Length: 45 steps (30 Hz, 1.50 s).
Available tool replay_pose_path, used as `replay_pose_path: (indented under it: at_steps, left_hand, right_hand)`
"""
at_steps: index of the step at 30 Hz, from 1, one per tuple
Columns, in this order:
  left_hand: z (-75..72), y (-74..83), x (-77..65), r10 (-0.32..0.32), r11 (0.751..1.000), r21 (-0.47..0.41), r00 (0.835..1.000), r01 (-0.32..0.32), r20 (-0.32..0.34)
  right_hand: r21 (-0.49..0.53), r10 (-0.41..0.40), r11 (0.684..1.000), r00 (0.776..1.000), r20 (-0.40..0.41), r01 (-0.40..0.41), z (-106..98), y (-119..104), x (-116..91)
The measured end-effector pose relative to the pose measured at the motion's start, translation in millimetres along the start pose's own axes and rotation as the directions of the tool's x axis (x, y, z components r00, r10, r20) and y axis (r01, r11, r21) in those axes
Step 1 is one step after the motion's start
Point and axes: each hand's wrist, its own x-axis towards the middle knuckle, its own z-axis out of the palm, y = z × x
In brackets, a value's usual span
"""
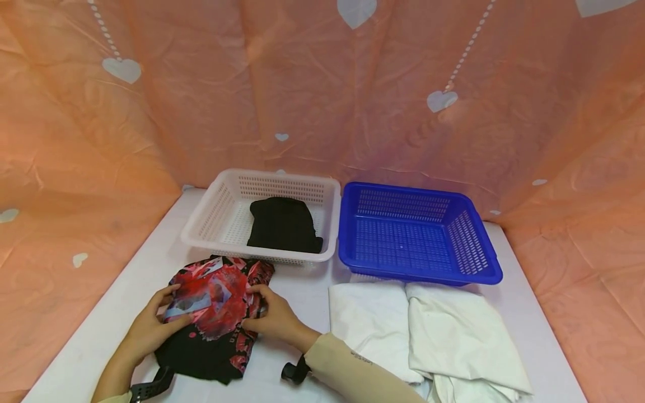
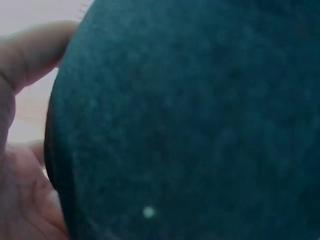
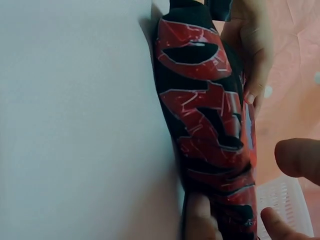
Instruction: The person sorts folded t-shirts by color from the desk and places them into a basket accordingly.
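Observation:
A folded black T-shirt (image 1: pixel 216 302) with a red floral print lies on the white table in front of the white basket. My left hand (image 1: pixel 151 324) holds its left side, index finger and thumb over the top and the other fingers hidden. At the right edge, my right hand (image 1: pixel 277 316) grips the shirt, thumb and index finger on the print. In the right wrist view, a fingertip (image 3: pixel 200 212) presses the red-lettered side of the shirt (image 3: pixel 205 110). Dark cloth (image 2: pixel 190 120) fills most of the left wrist view, with fingers at its left.
The white basket (image 1: pixel 201 240) at the back holds a folded black garment (image 1: pixel 282 224). Beside it stands a blue basket (image 1: pixel 418 277) with nothing in it. Two folded white garments (image 1: pixel 370 324) lie side by side in front of the blue basket. An orange curtain (image 1: pixel 312 101) hangs around the table.

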Motion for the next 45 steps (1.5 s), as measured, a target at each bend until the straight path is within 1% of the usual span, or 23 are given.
replay_pose_path:
  at_steps: [3, 7, 9, 12, 16, 20, 22, 25, 28, 30, 33, 36, 39, 43, 45]
  left_hand:
    - [0.8, 1.2, -0.4, 0.007, 1.0, -0.026, 1.0, -0.007, 0.002]
    - [3.8, 1.9, -0.6, 0.033, 0.998, -0.06, 0.999, -0.034, -0.025]
    - [6.2, 2.3, -0.9, 0.045, 0.995, -0.086, 0.998, -0.048, -0.043]
    - [10.2, 2.7, -1.3, 0.056, 0.987, -0.147, 0.997, -0.063, -0.049]
    - [15.0, 4.3, -3.8, 0.046, 0.97, -0.238, 0.998, -0.055, -0.043]
    - [17.0, 5.3, -10.0, 0.057, 0.949, -0.307, 0.997, -0.072, -0.058]
    - [17.1, 4.9, -13.4, 0.084, 0.933, -0.345, 0.994, -0.105, -0.075]
    - [15.9, 6.8, -17.7, 0.14, 0.892, -0.417, 0.984, -0.175, -0.113]
    - [12.7, 12.4, -21.7, 0.203, 0.832, -0.493, 0.967, -0.252, -0.152]
    - [10.3, 17.9, -23.5, 0.248, 0.801, -0.515, 0.952, -0.306, -0.18]
    - [6.4, 27.5, -25.5, 0.291, 0.769, -0.531, 0.934, -0.356, -0.206]
    - [2.5, 36.9, -26.8, 0.309, 0.742, -0.557, 0.927, -0.374, -0.211]
    - [-1.1, 45.0, -27.9, 0.317, 0.726, -0.576, 0.927, -0.374, -0.202]
    - [-3.7, 53.4, -28.4, 0.313, 0.737, -0.563, 0.928, -0.373, -0.204]
    - [-3.9, 57.1, -27.9, 0.313, 0.736, -0.561, 0.925, -0.379, -0.215]
  right_hand:
    - [-0.037, -0.007, 0.999, 1.0, -0.004, 0.007, 2.8, -0.8, 2.5]
    - [-0.074, -0.004, 0.997, 1.0, 0.013, 0.005, 4.9, -2.7, 5.7]
    - [-0.064, 0.0, 0.998, 1.0, 0.031, 0.002, 5.3, -3.4, 6.7]
    - [-0.04, 0.004, 0.999, 0.999, 0.049, -0.002, 5.0, -4.0, 6.6]
    - [-0.009, 0.003, 1.0, 0.999, 0.048, -0.003, 3.6, -5.6, 3.6]
    - [0.01, -0.01, 1.0, 0.999, 0.046, 0.009, 1.6, -10.6, -0.8]
    - [0.009, -0.023, 1.0, 0.999, 0.048, 0.023, 0.4, -14.2, -3.3]
    - [0.003, -0.057, 0.998, 0.997, 0.049, 0.057, -2.6, -21.1, -6.9]
    - [0.012, -0.099, 0.995, 0.994, 0.05, 0.099, -7.0, -28.9, -10.3]
    - [0.025, -0.131, 0.991, 0.99, 0.049, 0.13, -11.1, -34.3, -12.6]
    - [0.045, -0.183, 0.982, 0.982, 0.046, 0.181, -18.7, -42.5, -16.3]
    - [0.041, -0.231, 0.972, 0.972, 0.041, 0.229, -26.6, -50.1, -18.4]
    - [0.046, -0.248, 0.968, 0.968, 0.041, 0.246, -33.1, -56.2, -19.1]
    - [0.069, -0.257, 0.965, 0.965, 0.043, 0.254, -38.8, -61.6, -20.0]
    - [0.069, -0.264, 0.963, 0.964, 0.039, 0.261, -41.2, -63.5, -20.6]
